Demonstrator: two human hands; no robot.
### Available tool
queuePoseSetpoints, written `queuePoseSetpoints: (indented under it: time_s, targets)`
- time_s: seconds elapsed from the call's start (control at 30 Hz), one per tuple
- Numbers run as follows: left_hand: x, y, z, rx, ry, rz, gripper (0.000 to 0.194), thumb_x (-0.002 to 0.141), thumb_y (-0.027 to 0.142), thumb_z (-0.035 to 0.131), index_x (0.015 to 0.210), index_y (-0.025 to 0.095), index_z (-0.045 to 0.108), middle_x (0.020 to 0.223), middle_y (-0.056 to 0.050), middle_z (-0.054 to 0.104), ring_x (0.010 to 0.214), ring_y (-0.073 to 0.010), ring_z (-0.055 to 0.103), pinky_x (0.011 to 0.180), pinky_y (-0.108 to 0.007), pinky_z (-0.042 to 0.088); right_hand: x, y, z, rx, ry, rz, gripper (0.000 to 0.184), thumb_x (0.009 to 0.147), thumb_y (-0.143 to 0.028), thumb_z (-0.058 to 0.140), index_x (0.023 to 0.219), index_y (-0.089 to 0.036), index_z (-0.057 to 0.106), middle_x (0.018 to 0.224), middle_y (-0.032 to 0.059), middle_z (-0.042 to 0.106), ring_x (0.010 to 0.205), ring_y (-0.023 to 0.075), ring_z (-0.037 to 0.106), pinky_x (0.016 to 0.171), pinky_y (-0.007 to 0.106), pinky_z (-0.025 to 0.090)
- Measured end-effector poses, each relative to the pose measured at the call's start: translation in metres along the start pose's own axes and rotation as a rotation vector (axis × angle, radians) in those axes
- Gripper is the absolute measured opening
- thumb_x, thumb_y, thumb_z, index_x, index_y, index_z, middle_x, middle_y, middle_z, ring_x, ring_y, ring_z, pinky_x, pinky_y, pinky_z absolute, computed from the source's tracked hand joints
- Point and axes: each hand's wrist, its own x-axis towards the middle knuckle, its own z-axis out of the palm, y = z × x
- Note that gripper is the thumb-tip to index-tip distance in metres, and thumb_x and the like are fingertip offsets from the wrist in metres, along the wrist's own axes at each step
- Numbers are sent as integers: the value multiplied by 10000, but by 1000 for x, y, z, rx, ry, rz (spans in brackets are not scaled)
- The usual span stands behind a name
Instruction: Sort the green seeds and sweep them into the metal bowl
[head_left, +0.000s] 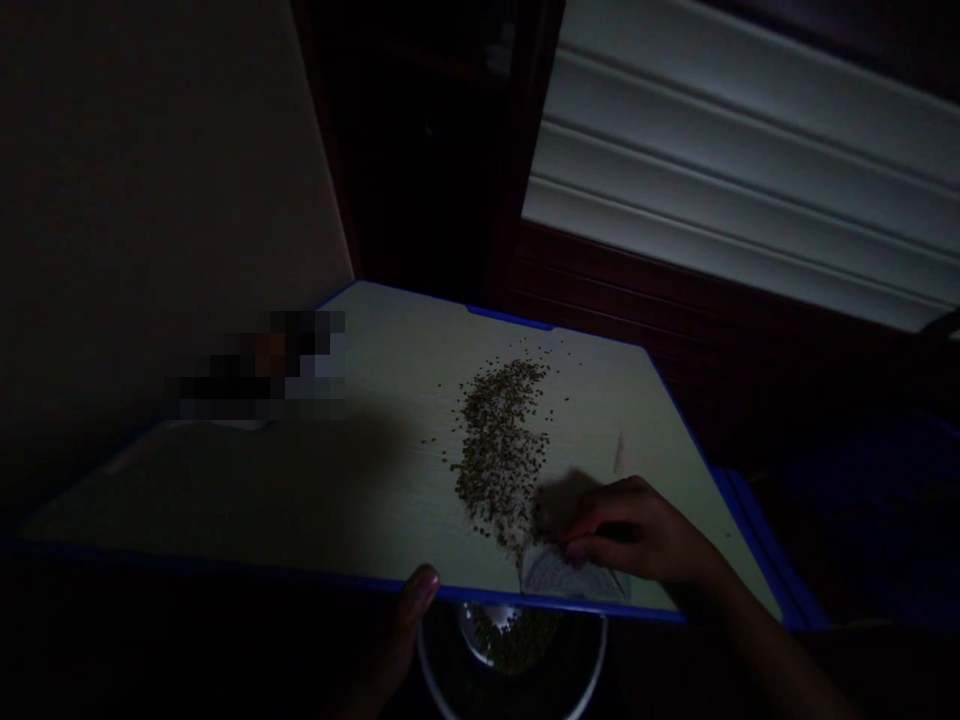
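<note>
Small greenish-brown seeds or beans (501, 440) lie spread in a long patch on a pale tabletop (300, 480) with a blue edge. My right hand (637, 530) is at the near end of this patch, thumb and forefinger closed in a pinch. What is between those fingertips is too dark to make out. Beneath them is a grey printed patch (570, 575) on the tabletop. My left hand (401, 635) is at the near edge with its thumb raised against it; its other fingers are hidden. Beside it, under the edge, a round metal bowl (600, 650) holds more seeds.
Along the left edge, a blurred-out area (262, 365) covers something that cannot be told. Behind the table are a wall (165, 150) and a white slatted panel (735, 150) in dark wood. Something blue (885, 500) lies in shadow at the right.
</note>
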Motion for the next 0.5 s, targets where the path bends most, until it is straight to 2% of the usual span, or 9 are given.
queuePoseSetpoints:
  time_s: [0.17,0.37,0.43,0.5]
  targets:
    - [0,-1,-1,-13,-1,-24,335,522,512,756,740,270,678,1111,-137,796,1426,-440,440,1221,-522,271,-1,0,0,24,59,5,83,905,-281,740,914,-209,781,733,21,776,625,130,700,556,232,518]
    - [11,-12,-12,5,-58,-16,432,498,595,793,773,269,726,1192,-134,776,1436,-430,432,1244,-506,214,-1,-6,-7,-86,343,118,118,913,-284,694,845,-213,760,785,33,772,698,156,705,664,279,548]
    - [14,-15,-14,24,-94,-24,473,525,649,778,787,257,737,1206,-138,770,1448,-433,410,1243,-525,214,-2,-6,-9,-106,374,145,133,920,-276,659,854,-211,755,792,35,762,695,157,689,664,286,538]
    - [14,-14,-15,46,-84,21,449,539,642,773,768,258,730,1173,-137,781,1427,-448,432,1220,-563,264,-2,-5,-11,-132,347,152,130,913,-256,635,869,-213,750,773,28,748,679,156,674,656,288,528]
